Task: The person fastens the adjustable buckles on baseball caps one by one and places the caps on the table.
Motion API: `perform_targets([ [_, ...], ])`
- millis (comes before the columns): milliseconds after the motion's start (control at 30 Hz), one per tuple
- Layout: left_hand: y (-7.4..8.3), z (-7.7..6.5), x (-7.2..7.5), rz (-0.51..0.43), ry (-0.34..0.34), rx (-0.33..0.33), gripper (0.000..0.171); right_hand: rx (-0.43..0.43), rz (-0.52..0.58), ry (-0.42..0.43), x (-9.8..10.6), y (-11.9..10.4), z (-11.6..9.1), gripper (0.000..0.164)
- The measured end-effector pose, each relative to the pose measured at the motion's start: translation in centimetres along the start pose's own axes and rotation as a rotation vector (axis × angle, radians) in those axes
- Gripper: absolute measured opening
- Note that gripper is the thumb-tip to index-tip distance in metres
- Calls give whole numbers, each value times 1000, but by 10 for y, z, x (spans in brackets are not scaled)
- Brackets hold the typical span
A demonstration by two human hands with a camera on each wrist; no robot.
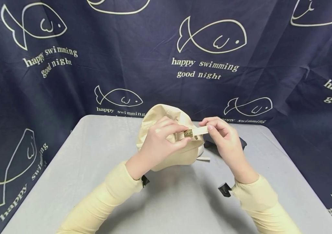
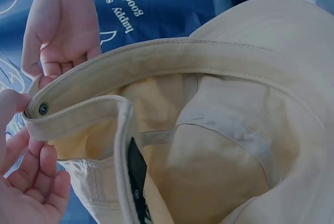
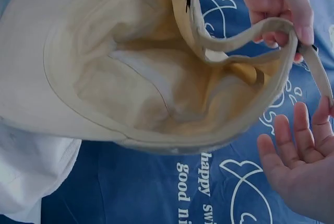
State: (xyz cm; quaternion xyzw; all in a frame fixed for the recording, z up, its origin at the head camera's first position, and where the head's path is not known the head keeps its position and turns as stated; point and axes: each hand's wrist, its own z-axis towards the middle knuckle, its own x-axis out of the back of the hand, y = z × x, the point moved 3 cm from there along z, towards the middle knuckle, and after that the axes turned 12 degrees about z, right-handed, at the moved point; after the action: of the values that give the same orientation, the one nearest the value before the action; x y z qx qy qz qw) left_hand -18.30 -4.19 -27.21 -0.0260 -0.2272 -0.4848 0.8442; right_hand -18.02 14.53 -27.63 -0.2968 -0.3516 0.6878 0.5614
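A cream baseball cap (image 1: 177,159) is held up over the table, its hollow inside (image 2: 224,151) facing both wrist cameras. My left hand (image 1: 163,138) pinches the engraved metal buckle (image 1: 188,133) of the cap's back strap between thumb and fingers. The strap's free end (image 1: 201,130) runs out from the buckle to the right, where my right hand (image 1: 224,138) pinches its tip. In the right wrist view that strap (image 3: 319,72) stretches between the two hands. A round snap (image 2: 43,108) and a black label (image 2: 136,177) show on the inner band.
Behind my right hand lies a dark object (image 1: 240,143) on the grey table (image 1: 166,208). A white item (image 3: 36,177) is beyond the cap, partly hidden, with a thin pale strip (image 1: 203,159) close by. A navy fish-print curtain (image 1: 160,65) hangs around the table.
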Motion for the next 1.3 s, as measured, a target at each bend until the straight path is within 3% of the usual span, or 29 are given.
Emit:
perform_targets([
  [167,-1,0,1,6,-6,-3,16,4,3,35,7,-1,0,15],
  [400,-3,-2,2,13,-5,-14,16,24,48,12,10,-1,-1,13],
  [700,-5,-4,3,27,-7,-5,16,42,27,35,15,2,-3,13],
  [1300,-8,-3,6,20,-3,-26,16,58,65,136,25,3,-2,13],
])
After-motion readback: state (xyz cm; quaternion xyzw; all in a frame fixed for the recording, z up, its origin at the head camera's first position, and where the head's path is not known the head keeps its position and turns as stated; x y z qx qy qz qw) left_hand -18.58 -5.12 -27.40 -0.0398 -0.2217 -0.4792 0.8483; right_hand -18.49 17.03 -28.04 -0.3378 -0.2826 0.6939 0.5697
